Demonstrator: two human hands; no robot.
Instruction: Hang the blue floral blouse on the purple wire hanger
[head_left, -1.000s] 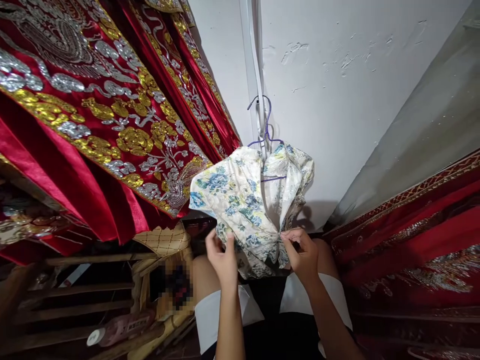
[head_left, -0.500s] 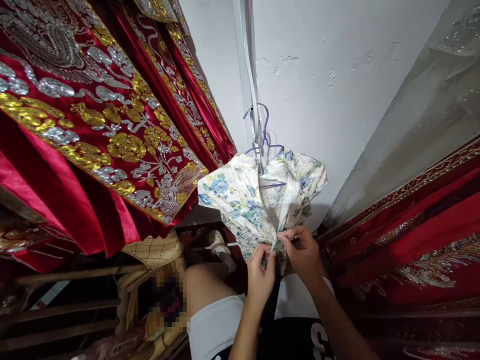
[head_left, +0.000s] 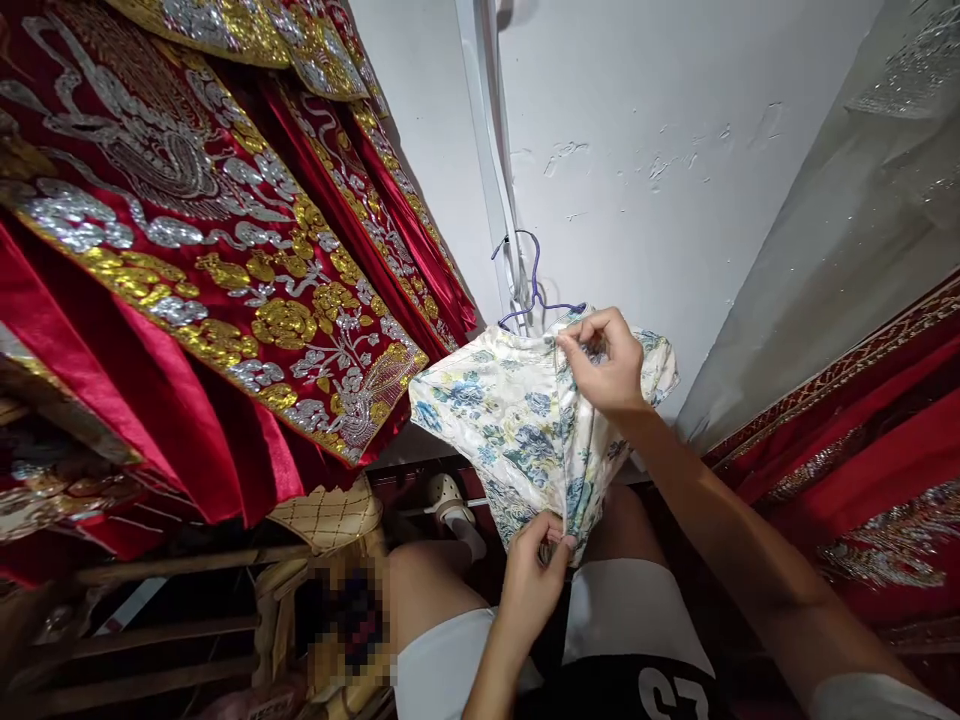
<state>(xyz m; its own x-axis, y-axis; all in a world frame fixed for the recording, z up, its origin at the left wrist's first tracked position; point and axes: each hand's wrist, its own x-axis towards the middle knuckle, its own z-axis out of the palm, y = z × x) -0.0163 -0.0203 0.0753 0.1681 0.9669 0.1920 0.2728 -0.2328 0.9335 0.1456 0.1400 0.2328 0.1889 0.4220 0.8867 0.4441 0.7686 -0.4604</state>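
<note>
A small white garment with blue and yellow flowers (head_left: pixel 517 420) hangs on a purple wire hanger (head_left: pixel 534 290) hooked to a white strip on the wall. My left hand (head_left: pixel 534 585) pinches the garment's lower front edge, fingers closed on the cloth. My right hand (head_left: pixel 606 360) is raised to the collar, thumb and fingers pinched on the upper front opening just below the hanger.
Red robes with heavy gold and silver embroidery (head_left: pixel 187 260) hang close on the left, and more red embroidered cloth (head_left: pixel 862 470) lies at the right. A white wall (head_left: pixel 660 150) is behind. Wooden slats (head_left: pixel 150 640) and a woven straw item (head_left: pixel 326 515) sit low left.
My right hand has gone up from the garment's lower edge to its collar. The left hand has come to the lower front edge and stays pinched there. The front opening is now drawn together.
</note>
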